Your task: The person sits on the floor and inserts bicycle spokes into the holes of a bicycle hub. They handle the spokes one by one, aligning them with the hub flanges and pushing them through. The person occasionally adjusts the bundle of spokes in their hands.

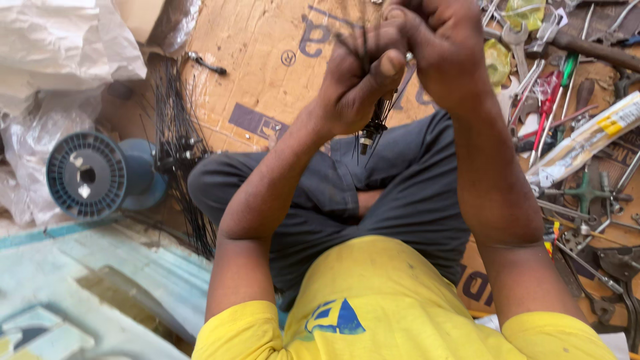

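Both hands are raised in front of me, close together, over my crossed legs in dark trousers. My left hand (357,87) is closed around a bundle of thin black wires (373,123) whose bound end with a small metal tip hangs below the fist. My right hand (443,47) is closed just above and to the right, its fingers pinching the upper ends of the same wires. Part of the bundle is hidden inside the fists.
A grey-blue plastic spool (87,175) lies at left beside a heap of loose black wires (177,143) on flattened cardboard (267,60). Wrenches, screwdrivers and pliers (567,100) are scattered at right. White plastic sacks (53,53) sit top left.
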